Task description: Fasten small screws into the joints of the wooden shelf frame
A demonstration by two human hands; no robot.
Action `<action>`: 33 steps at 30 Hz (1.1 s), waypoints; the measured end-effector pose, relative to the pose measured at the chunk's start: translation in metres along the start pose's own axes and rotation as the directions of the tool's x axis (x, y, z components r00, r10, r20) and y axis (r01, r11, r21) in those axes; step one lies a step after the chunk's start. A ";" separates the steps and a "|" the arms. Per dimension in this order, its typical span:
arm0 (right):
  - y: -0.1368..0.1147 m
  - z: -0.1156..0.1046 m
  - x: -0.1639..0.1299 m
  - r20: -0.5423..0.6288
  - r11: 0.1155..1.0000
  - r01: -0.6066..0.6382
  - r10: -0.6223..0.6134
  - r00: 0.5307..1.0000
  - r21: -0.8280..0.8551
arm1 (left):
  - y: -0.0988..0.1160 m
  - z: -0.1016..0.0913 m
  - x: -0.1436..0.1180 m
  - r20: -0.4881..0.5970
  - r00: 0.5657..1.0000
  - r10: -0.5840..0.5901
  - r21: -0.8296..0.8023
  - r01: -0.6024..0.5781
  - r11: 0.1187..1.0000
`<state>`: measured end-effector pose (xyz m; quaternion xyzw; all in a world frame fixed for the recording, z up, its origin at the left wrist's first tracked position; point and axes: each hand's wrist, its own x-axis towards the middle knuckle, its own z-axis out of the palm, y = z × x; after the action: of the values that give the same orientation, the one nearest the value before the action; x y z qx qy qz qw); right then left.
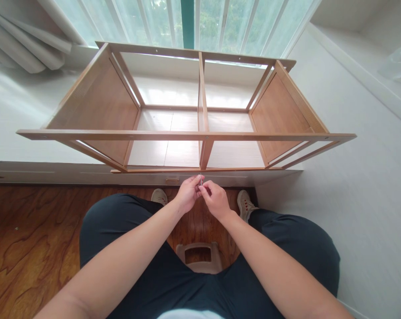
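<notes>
A wooden frame (pixel 120 135) with two side panels and a middle upright (pixel 203 102) stands in front of me. Just below its lower front rail (pixel 160 170), in line with the upright, my hands meet at a thin metal rod (pixel 201 180). It is too small to tell whether this is a hex key or a screw. My left hand (pixel 188 194) pinches the rod from the left, fingers closed. From the right, the thumb and fingers of my right hand (pixel 217 200) close on its lower part. The rod's upper tip reaches toward the rail; contact is unclear.
The frame rests on a white ledge (pixel 14 106) below a barred window (pixel 147 17). A grey curtain (pixel 24 35) hangs at left, and a white wall (pixel 363 186) stands close on the right. A plastic stool (pixel 217 259) is between my legs on the wooden floor (pixel 30 239).
</notes>
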<state>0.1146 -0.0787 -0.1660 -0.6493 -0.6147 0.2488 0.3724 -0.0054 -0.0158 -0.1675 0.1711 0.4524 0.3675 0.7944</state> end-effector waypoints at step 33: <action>0.012 0.016 -0.002 0.326 0.560 -0.449 0.311 0.893 0.696 | 0.003 -0.003 -0.003 0.005 0.997 0.080 0.225 -0.079 0.971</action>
<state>0.1087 -0.0770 -0.1850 -0.5281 -0.3274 0.6089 0.4931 -0.0099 -0.0155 -0.1652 0.2772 0.4856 0.3460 0.7535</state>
